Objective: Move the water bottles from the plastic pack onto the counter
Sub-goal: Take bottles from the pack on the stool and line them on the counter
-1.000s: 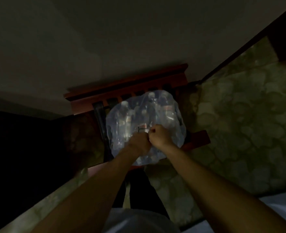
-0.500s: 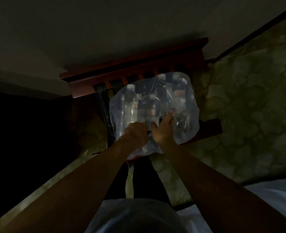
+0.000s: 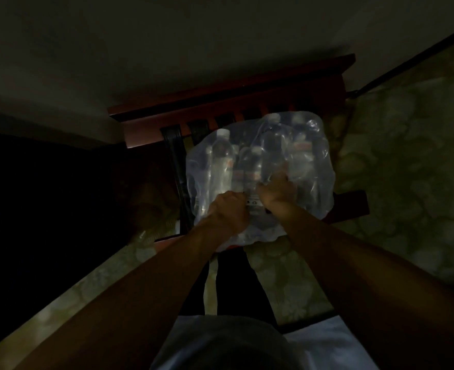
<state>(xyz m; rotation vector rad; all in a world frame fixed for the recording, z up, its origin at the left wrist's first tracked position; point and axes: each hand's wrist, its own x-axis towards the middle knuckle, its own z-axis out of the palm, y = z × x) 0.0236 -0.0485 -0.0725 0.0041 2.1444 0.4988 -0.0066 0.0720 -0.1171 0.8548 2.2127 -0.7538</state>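
Observation:
A clear plastic pack point(image 3: 319, 182) holding several water bottles rests on the seat of a dark red wooden chair point(image 3: 231, 102). One bottle point(image 3: 222, 153) with a white cap stands at the pack's left side. My left hand point(image 3: 227, 209) grips the plastic film at the near side of the pack. My right hand point(image 3: 276, 192) presses into the film just to its right, fingers curled on the wrap. The room is very dim and no counter is in view.
The chair stands against a pale wall point(image 3: 167, 49). A patterned greenish floor point(image 3: 407, 156) spreads to the right and below. The left side is black shadow. My own legs and light shirt point(image 3: 226, 345) show at the bottom.
The view has shifted, so the pack sits more to the right in the frame. My hands have moved slightly apart on the wrap, the right one reaching further up the film.

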